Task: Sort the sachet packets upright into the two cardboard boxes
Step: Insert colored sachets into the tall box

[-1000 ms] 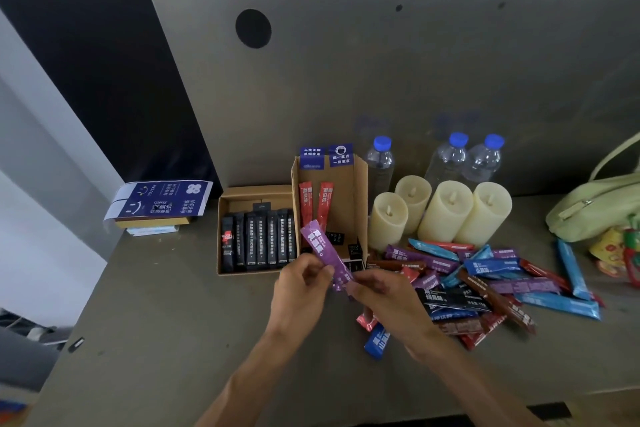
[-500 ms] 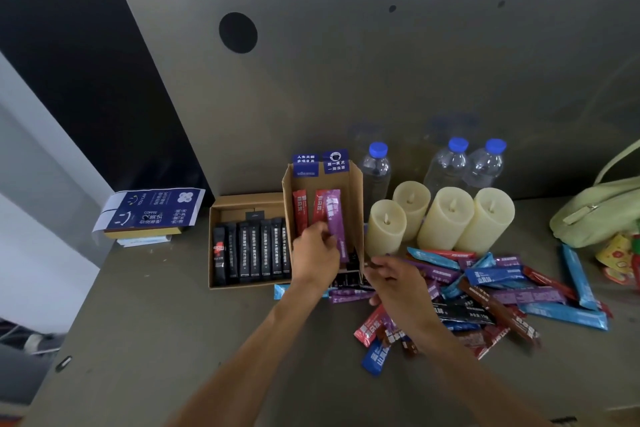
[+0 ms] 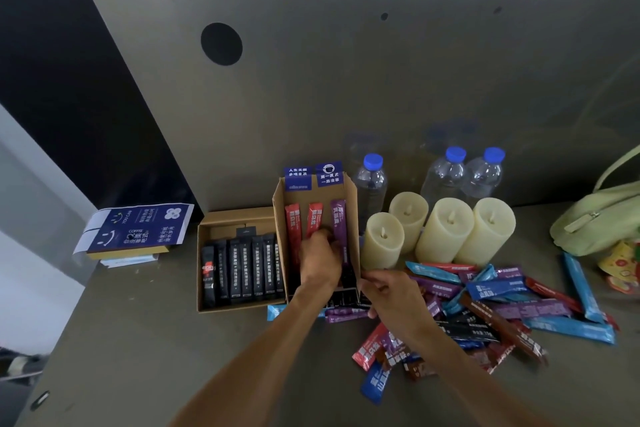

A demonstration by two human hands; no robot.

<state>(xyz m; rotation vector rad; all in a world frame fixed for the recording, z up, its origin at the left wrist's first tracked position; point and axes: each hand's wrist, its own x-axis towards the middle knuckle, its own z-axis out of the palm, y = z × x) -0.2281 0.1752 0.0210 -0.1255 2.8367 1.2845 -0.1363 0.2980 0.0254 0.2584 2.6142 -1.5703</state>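
Observation:
A tall open cardboard box (image 3: 354, 215) holds two red sachets (image 3: 293, 222) and a purple sachet (image 3: 338, 220) standing upright. My left hand (image 3: 320, 262) reaches into this box, fingers curled around the lower part of the purple sachet. My right hand (image 3: 389, 291) pinches the front right corner of the tall box. To the left, a low cardboard box (image 3: 239, 216) holds a row of several black sachets (image 3: 246, 270). A loose pile of blue, purple, red, brown and black sachets (image 3: 502, 305) lies on the table to the right of my hands.
Several cream candles (image 3: 446, 232) and three water bottles (image 3: 446, 173) stand behind the pile. A green bag (image 3: 599, 222) sits at far right. A blue-printed carton stack (image 3: 135, 232) lies at the left near the table edge. A grey wall panel rises behind.
My left hand carried the purple sachet from above the table into the tall box and stood it at the right side. My right hand moved to the box's front corner.

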